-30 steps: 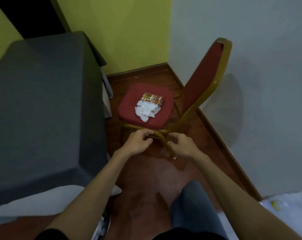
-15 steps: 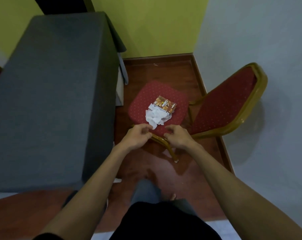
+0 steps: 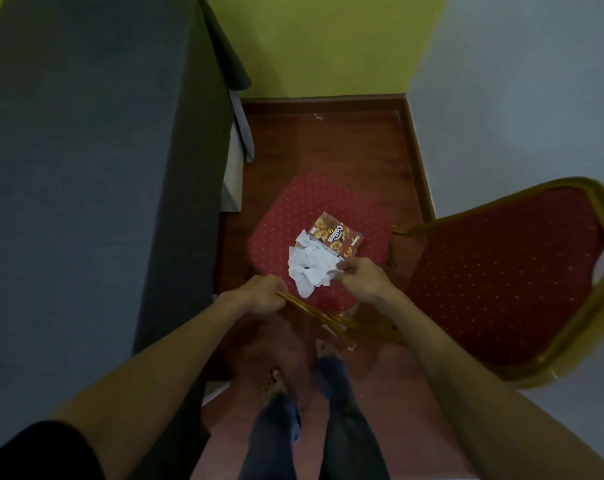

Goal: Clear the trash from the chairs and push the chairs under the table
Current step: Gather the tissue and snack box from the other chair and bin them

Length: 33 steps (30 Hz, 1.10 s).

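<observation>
Clearing the seat comes first; the chair (image 3: pixel 328 216) cannot go under the table (image 3: pixel 86 168) while trash lies on it. The tissue (image 3: pixel 311 268) sits crumpled at the front middle of the red seat, touching and partly overlapping the snack box (image 3: pixel 338 237) just behind it. The left hand (image 3: pixel 259 296) is closed around the gold frame at the seat's front left edge. The right hand (image 3: pixel 359 278) is at the tissue's right edge with fingers narrowed toward a pinch; whether they already grip the paper cannot be told.

Recommended procedure:
- Steady the frame with the left hand so the seat does not shift.
- Gather the tissue into the right palm rather than pinching one corner; loose paper likely tears or drops pieces.
- Take the box in the same pass if the grip allows; it looks light and flat, so slide a finger under an edge.
- Check the seat for scraps before turning the chair toward the table, which stands just to the left.
</observation>
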{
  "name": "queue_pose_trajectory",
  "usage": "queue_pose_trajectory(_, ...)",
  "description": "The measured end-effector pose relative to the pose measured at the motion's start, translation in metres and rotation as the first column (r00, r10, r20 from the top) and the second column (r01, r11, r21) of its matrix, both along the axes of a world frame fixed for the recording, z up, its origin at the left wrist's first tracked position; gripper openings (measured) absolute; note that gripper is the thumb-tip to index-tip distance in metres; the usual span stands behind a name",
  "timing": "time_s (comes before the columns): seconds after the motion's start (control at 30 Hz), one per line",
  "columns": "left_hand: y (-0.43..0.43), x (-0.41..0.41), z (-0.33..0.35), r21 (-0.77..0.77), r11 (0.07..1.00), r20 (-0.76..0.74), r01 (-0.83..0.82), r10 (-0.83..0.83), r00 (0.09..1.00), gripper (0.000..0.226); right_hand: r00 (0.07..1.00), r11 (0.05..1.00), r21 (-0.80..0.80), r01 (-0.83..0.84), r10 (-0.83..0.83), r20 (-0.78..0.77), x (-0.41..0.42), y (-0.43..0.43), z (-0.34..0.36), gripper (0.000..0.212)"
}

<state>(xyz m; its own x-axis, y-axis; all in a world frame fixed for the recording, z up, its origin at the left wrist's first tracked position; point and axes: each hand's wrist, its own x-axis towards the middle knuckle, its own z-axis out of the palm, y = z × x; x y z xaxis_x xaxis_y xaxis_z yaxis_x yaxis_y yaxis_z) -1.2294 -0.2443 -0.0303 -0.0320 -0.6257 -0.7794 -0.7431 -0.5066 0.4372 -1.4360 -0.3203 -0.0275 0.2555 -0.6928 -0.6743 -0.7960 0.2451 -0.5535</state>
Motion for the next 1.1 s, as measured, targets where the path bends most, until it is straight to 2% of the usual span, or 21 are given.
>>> queue_pose_trajectory(0.07,-0.024,0.0,-0.03,-0.026,0.997,0.024,-0.066,0.067,0.997,0.026,0.999,0.999,-0.002,-0.035,0.035,-0.026,0.005,-0.034,-0.027,0.038)
queue_pose_trajectory(0.2,-0.057,-0.012,-0.094,-0.057,0.983,-0.02,-0.174,0.173,0.985,0.046,0.978,0.988,0.04,-0.147,0.152,-0.141,0.007,-0.088,-0.095,0.036)
queue_pose_trajectory(0.27,-0.07,-0.023,-0.131,-0.037,0.983,-0.025,-0.181,0.18,0.983,0.062,0.977,0.987,0.012,-0.158,0.158,-0.141,0.008,-0.111,-0.12,0.038)
queue_pose_trajectory(0.3,-0.076,-0.028,-0.149,-0.026,0.98,-0.028,-0.2,0.199,0.98,0.075,0.987,0.994,-0.004,-0.109,0.108,-0.116,0.009,-0.12,-0.13,0.04)
queue_pose_trajectory(0.37,-0.089,-0.038,-0.181,0.006,0.952,-0.034,-0.305,0.305,0.952,0.105,0.998,1.0,-0.025,0.019,-0.021,-0.066,0.011,-0.136,-0.155,0.048)
queue_pose_trajectory(0.43,-0.103,-0.051,-0.208,0.023,0.893,-0.036,-0.45,0.45,0.892,0.124,0.993,0.994,-0.074,0.085,-0.09,-0.07,0.011,-0.147,-0.187,0.068)
queue_pose_trajectory(0.5,-0.116,-0.064,-0.231,-0.024,0.848,0.023,-0.53,0.53,0.847,0.133,0.992,0.995,-0.09,0.047,-0.057,-0.113,0.01,-0.152,-0.214,0.081)
queue_pose_trajectory(0.57,-0.125,-0.073,-0.247,-0.136,0.822,0.103,-0.553,0.567,0.817,0.136,0.982,0.995,-0.1,-0.025,0.005,-0.19,0.011,-0.154,-0.228,0.089)
queue_pose_trajectory(0.63,-0.132,-0.079,-0.259,-0.211,0.805,0.118,-0.554,0.584,0.803,0.133,0.973,0.992,-0.118,-0.053,0.025,-0.228,0.008,-0.154,-0.242,0.101)
queue_pose_trajectory(0.7,-0.132,-0.077,-0.269,-0.242,0.791,0.085,-0.562,0.595,0.799,0.117,0.982,0.997,-0.079,-0.01,-0.005,-0.189,0.0,-0.155,-0.255,0.106)
queue_pose_trajectory(0.77,-0.127,-0.07,-0.276,-0.311,0.763,0.028,-0.567,0.603,0.797,0.078,0.99,0.991,0.036,0.127,-0.124,-0.072,-0.01,-0.157,-0.265,0.094)
queue_pose_trajectory(0.83,-0.121,-0.063,-0.281,-0.375,0.75,0.025,-0.545,0.596,0.803,0.049,0.967,0.954,0.175,0.242,-0.252,0.038,-0.019,-0.157,-0.267,0.067)
queue_pose_trajectory(0.9,-0.116,-0.058,-0.283,-0.377,0.745,0.007,-0.551,0.597,0.802,0.039,0.934,0.923,0.246,0.295,-0.333,0.129,-0.028,-0.154,-0.265,0.046)
queue_pose_trajectory(0.97,-0.112,-0.053,-0.28,-0.375,0.726,-0.02,-0.577,0.616,0.788,0.036,0.87,0.859,0.351,0.372,-0.455,0.191,-0.033,-0.153,-0.259,0.034)
queue_pose_trajectory(1.03,-0.106,-0.05,-0.275,-0.419,0.698,0.009,-0.581,0.643,0.766,0.032,0.803,0.785,0.487,0.384,-0.544,0.243,-0.036,-0.151,-0.256,0.036)
queue_pose_trajectory(1.1,-0.099,-0.049,-0.272,-0.467,0.722,0.145,-0.511,0.632,0.761,0.031,0.78,0.747,0.556,0.363,-0.571,0.258,-0.033,-0.147,-0.257,0.042)
